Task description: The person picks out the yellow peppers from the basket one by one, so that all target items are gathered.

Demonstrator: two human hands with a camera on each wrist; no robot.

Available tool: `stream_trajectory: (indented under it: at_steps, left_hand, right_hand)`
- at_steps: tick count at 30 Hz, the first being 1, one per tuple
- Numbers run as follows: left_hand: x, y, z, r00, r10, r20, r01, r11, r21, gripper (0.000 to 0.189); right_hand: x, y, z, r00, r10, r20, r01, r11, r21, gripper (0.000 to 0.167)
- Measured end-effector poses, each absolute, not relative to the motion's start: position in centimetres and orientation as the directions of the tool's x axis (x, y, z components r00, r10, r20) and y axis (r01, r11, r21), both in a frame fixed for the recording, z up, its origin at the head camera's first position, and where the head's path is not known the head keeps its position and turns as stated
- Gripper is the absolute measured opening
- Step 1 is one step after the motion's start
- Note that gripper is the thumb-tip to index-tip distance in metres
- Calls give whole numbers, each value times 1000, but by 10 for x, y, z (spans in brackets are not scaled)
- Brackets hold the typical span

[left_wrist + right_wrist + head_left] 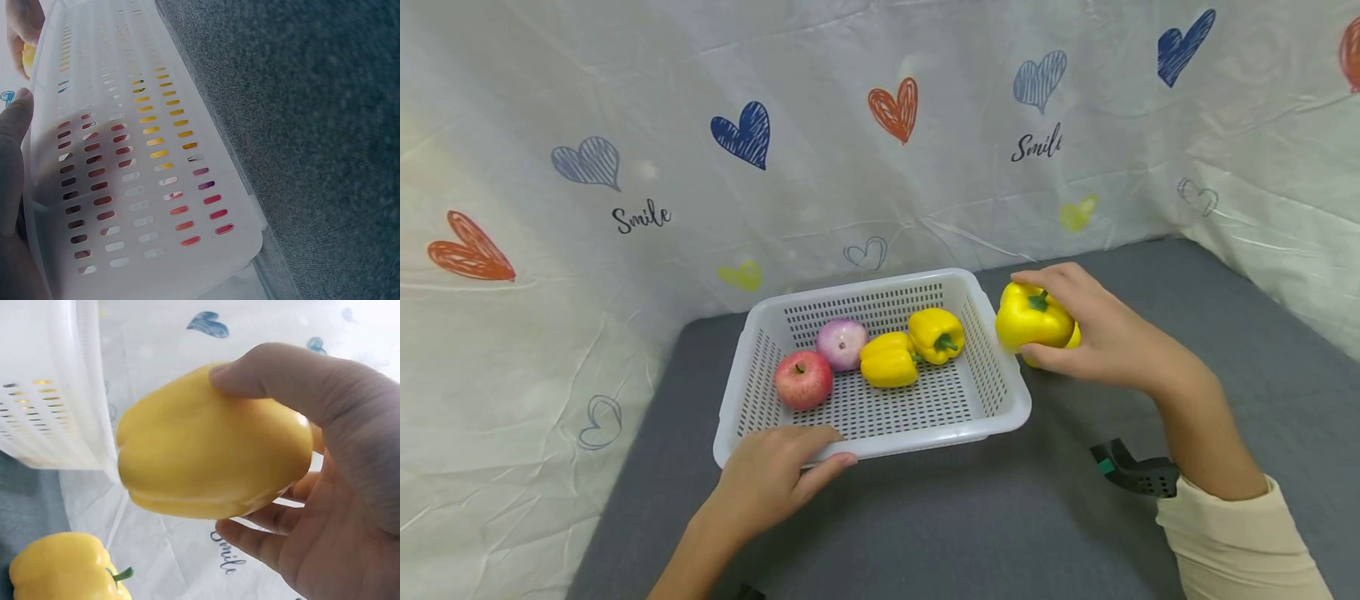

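yellow pepper (1028, 323) grasped by my right hand (1097, 329), 3 o'clock of basket (940, 434), rim contact unclear | left hand (775, 473) grips rim, 7 o'clock | I'd expect light, firm, slick, bruisable | hold widest sides, thumb opposing fingers

Basket (925, 434) on worktop (925, 533), w/ apple (803, 380), onion (842, 344), 2 peppers (889, 362) in it L to R; 2 more peppers (1032, 321) R of it.
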State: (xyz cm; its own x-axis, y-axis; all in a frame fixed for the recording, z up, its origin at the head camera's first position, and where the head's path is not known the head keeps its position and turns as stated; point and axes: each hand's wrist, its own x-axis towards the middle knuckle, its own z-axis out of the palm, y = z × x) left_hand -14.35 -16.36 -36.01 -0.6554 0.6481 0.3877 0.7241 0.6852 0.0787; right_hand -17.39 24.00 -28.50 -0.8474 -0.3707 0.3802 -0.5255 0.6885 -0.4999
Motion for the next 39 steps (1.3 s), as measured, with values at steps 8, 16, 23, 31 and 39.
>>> stream_trajectory:
  at_steps: [8, 16, 23, 31, 39]
  left_hand:
    - [-144, -163, -360, -647, 648, 403, 727, 683, 69, 25]
    - [-142, -164, -359, -666, 645, 375, 717, 692, 85, 25]
    - [-142, -163, -359, -671, 641, 373, 713, 696, 86, 24]
    - [-143, -162, -358, -668, 646, 369, 716, 693, 83, 25]
    - [-142, -162, -357, -673, 643, 365, 712, 697, 85, 24]
  right_hand:
    - [-175, 245, -283, -885, -343, 315, -461, 737, -493, 70]
    - [-179, 249, -290, -906, -361, 224, -424, 774, -470, 68]
    - [-184, 250, -297, -913, -362, 190, -409, 796, -447, 69]
    - [-188, 252, -301, -917, -355, 184, -400, 816, -418, 67]
    - [-196, 254, -309, -907, -398, 137, -416, 796, -440, 61]
